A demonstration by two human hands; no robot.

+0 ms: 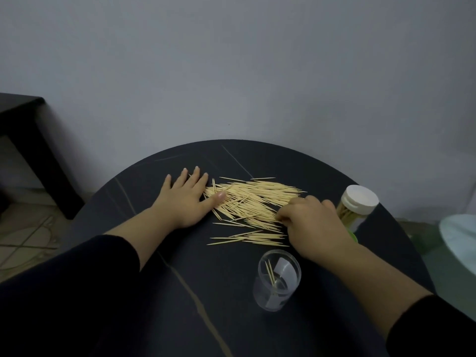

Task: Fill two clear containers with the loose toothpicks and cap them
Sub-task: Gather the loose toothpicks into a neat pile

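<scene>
You're filling the open container [279, 279]: your right hand [313, 222] pinches toothpicks [252, 199] while your left hand [184, 199] lies flat against them. Next, the pinch likely needs dropping in upright.

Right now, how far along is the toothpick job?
Done: the capped container, white lid on, shows toothpicks inside. In hand: the right hand curls at the right edge of the loose toothpicks, seemingly pinching some; the left hand lies flat at their left edge. Left: the open container holds only a few, most of the pile is on the table, and it has no cap on.
</scene>
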